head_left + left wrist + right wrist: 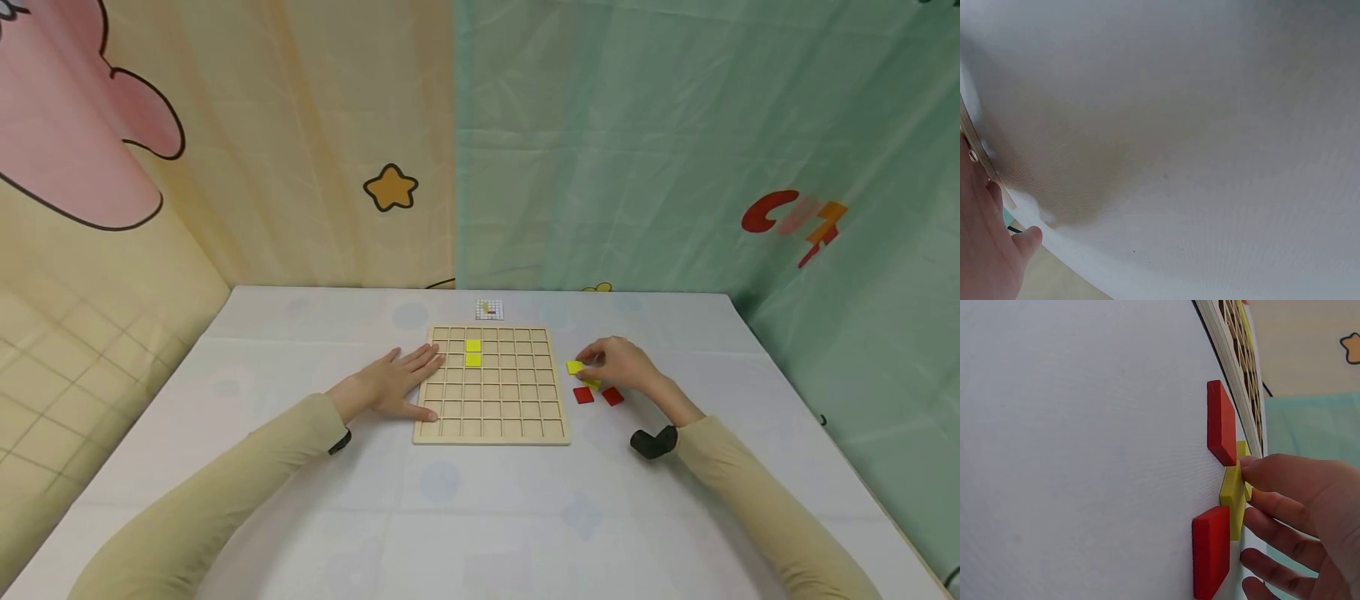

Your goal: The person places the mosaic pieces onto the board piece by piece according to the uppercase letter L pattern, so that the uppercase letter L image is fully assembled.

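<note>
A wooden grid board (491,443) lies on the table with two yellow square tiles (473,352) in adjoining cells near its top. My left hand (393,383) rests spread at the board's left edge, thumb and fingertips touching the frame. Right of the board, my right hand (622,364) pinches a yellow tile (573,367) between thumb and index finger, partly hiding it. Another yellow tile (1233,500) lies beneath the hand. Closer to me are two red tiles, one on the left (583,395) and one on the right (612,396).
Just beyond the board lies a small printed grid card (489,310) with coloured squares. The white-covered table (450,517) meets patterned curtains (585,150) at the back and sides. A dark band (654,442) sits at the right wrist.
</note>
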Demonstrator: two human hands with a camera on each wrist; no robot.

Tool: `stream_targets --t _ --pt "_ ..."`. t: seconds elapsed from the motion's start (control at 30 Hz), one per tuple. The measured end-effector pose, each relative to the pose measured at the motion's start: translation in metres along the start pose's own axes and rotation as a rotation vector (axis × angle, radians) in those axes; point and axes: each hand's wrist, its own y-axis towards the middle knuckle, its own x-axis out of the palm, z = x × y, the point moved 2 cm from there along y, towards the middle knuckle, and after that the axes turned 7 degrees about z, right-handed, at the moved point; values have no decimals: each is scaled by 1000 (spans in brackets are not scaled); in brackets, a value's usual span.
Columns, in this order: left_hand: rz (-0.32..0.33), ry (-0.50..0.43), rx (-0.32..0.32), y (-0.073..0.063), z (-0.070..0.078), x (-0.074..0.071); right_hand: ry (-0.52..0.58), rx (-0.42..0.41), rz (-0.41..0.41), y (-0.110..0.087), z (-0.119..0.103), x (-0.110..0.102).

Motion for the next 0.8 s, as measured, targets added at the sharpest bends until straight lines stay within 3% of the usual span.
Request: stream_targets --t 0.47,0.8 --pt "-8 12 0 1 -1 1 -70 -60 149 0 -8 -1" --pt "-3 8 3 1 -2 1 -93 -105 148 2 -39 -6"
